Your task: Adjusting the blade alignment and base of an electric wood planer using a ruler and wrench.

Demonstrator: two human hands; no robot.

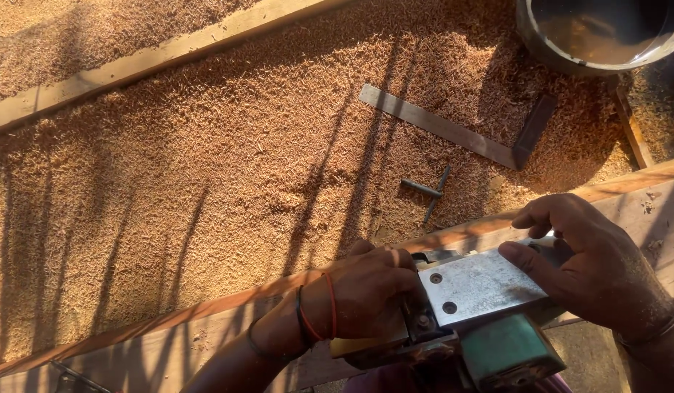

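- Green-bodied electric planer with bare steel sole plate (481,285): upturned, I see it at the near edge of the long reddish wooden plank (206,320).
- Left hand (366,291): clenched around the planer's end.
- Right hand (584,255): fingers gripping the plate's other end.
- Steel try square (439,125), small dark T-shaped key (428,191): on sawdust beyond the plank's far edge; open room leftward.
- Dark round bucket (599,36): top right corner.
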